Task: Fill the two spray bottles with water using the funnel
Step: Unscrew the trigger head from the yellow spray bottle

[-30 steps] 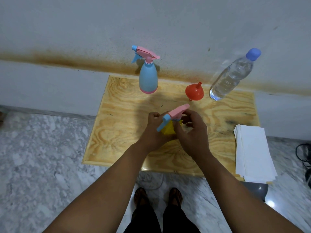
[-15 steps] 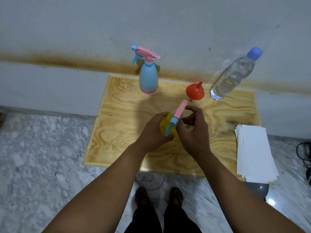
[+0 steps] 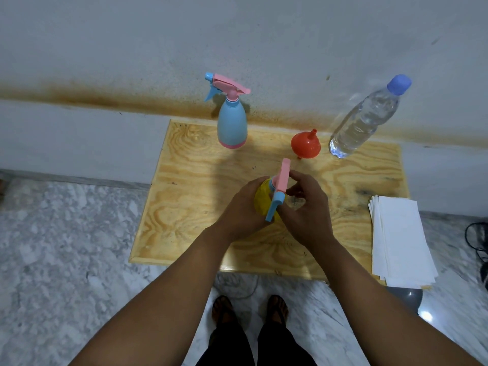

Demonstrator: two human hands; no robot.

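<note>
Left hand [image 3: 244, 207] grips yellow bottle [image 3: 262, 200] mid-table; right hand [image 3: 306, 210] pinches its sprayer [image 3: 280, 188].

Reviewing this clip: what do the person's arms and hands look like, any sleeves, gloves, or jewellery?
Both forearms are bare up to the frame edge, with no sleeves in view. The left hand and right hand wear no gloves; no rings, watch or bracelets are visible.

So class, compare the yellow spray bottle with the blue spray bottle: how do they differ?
The yellow spray bottle is gripped by the left hand, with the right hand at its spray head; the blue spray bottle stands untouched. The yellow one sits mid-table, the blue one near the wall. Both have pink-and-blue trigger heads.
</note>
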